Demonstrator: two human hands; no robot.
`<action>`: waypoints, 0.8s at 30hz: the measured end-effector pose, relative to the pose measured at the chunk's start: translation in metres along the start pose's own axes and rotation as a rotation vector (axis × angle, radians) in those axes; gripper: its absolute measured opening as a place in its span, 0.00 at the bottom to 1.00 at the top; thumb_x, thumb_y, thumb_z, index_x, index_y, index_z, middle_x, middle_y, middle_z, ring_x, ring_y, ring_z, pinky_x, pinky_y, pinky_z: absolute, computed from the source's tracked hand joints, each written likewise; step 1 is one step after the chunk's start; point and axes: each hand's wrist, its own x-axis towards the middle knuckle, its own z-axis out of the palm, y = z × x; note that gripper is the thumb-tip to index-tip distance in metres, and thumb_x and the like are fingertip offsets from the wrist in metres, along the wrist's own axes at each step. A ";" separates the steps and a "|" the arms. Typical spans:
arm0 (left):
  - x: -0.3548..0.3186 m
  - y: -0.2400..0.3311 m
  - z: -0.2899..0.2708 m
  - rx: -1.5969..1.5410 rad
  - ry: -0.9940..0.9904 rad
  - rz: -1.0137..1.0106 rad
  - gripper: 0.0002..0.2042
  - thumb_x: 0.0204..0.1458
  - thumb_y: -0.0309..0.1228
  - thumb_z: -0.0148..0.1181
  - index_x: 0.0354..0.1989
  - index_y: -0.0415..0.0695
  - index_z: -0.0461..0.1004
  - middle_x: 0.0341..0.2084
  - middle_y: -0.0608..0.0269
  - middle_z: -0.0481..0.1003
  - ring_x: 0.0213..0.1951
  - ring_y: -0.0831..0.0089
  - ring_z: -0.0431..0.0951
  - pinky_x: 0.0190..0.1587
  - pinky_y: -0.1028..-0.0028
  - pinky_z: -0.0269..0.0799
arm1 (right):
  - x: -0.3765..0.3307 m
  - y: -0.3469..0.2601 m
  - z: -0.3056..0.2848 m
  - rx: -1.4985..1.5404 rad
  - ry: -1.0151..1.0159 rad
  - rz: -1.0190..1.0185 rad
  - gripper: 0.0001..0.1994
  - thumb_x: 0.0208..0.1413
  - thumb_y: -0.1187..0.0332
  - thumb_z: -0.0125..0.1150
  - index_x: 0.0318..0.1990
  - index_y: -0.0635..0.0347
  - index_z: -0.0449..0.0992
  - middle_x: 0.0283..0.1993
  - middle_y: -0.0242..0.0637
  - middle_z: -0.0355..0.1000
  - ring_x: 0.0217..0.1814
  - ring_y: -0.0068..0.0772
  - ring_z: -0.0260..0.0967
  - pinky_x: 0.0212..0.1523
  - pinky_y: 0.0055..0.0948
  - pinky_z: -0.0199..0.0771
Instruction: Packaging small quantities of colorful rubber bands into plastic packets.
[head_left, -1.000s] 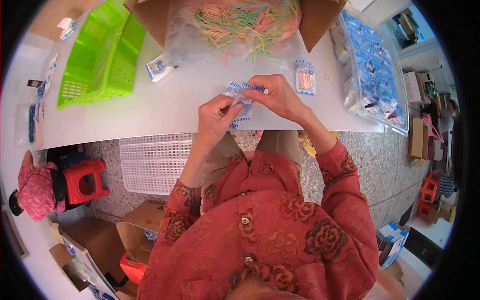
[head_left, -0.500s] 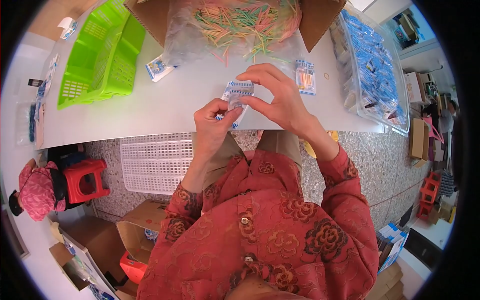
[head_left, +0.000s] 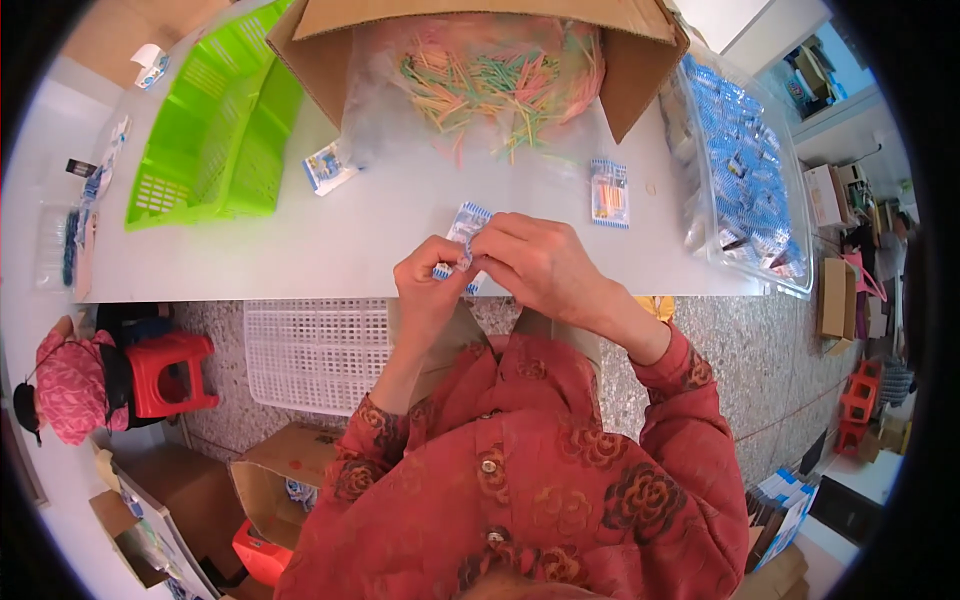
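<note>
Close to the table's front edge, a small blue-and-white plastic packet (head_left: 470, 219) is held between both hands. My left hand (head_left: 425, 285) pinches its left side between thumb and fingers. My right hand (head_left: 540, 262) is closed at its right side, fingertips meeting near the left thumb; the fingers cover much of the packet. Right of my hands lies a similar packet (head_left: 610, 193) with coloured sticks inside, and to the left another packet (head_left: 329, 168). At the back, a clear plastic bag (head_left: 375, 115) holds many thin pink, green and yellow sticks (head_left: 480, 85).
A cardboard box (head_left: 480, 10) surrounds the bag. Bright green basket (head_left: 215, 165) stands at left; a clear bin (head_left: 702, 225) full of blue packets at right. Below the table are a white crate (head_left: 315, 352) and red stool (head_left: 170, 370). A person in pink (head_left: 75, 385) is at far left.
My right hand has closed from a spread thumb and fingers onto the packet, beside my left hand. The view has tilted, so the table sits lower in the picture.
</note>
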 end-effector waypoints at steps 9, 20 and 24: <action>0.016 -0.048 -0.040 -0.099 0.255 -0.212 0.05 0.45 0.19 0.64 0.24 0.40 0.74 0.21 0.74 0.72 0.23 0.88 0.65 0.26 0.85 0.61 | 0.052 0.084 0.012 0.341 0.204 0.294 0.06 0.51 0.74 0.59 0.37 0.65 0.74 0.31 0.34 0.73 0.29 0.21 0.69 0.29 0.23 0.69; 0.011 -0.063 -0.045 -0.085 0.155 -0.157 0.05 0.46 0.18 0.64 0.25 0.38 0.73 0.24 0.72 0.73 0.27 0.87 0.68 0.30 0.85 0.63 | 0.137 0.193 0.064 -0.089 0.158 0.212 0.06 0.45 0.77 0.56 0.33 0.62 0.74 0.29 0.46 0.73 0.29 0.43 0.71 0.32 0.34 0.71; 0.012 -0.058 -0.043 -0.175 0.153 -0.167 0.06 0.45 0.17 0.63 0.23 0.38 0.72 0.24 0.71 0.71 0.27 0.85 0.66 0.29 0.83 0.62 | 0.162 0.211 0.067 -0.269 0.256 0.151 0.06 0.46 0.77 0.54 0.33 0.61 0.74 0.31 0.46 0.74 0.34 0.47 0.72 0.36 0.38 0.71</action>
